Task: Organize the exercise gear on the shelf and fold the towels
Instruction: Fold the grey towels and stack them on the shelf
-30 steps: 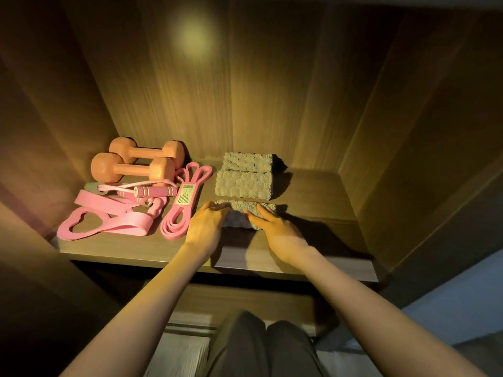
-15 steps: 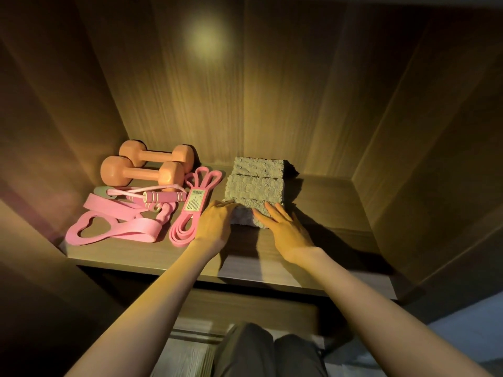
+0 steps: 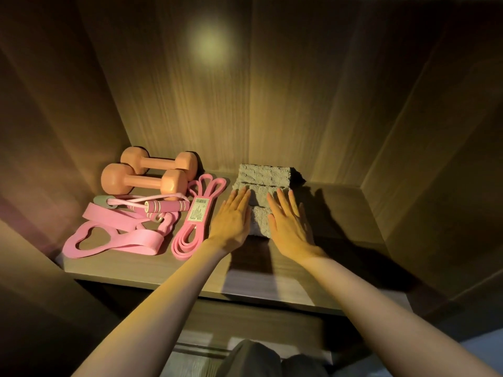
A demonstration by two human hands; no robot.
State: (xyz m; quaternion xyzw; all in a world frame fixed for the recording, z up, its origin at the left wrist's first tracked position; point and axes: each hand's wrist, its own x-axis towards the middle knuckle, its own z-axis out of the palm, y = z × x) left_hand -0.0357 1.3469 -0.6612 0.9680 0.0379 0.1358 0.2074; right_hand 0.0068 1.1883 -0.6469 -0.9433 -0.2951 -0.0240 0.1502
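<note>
Three folded grey towels lie in a row on the wooden shelf: the back towel, the middle towel and the front towel. My left hand lies flat with straight fingers on the left side of the front and middle towels. My right hand lies flat on their right side. Left of the towels sit two orange dumbbells, a pink jump rope, a wide pink resistance band and a thin pink loop band with a label.
The shelf is a deep wooden alcove with side walls close on the left and right. Bare shelf shows to the right of the towels. My knees are below the shelf's front edge.
Both hands have slid forward over the front towel, fingertips now reaching the middle towel. The front towel sits closer against the middle one.
</note>
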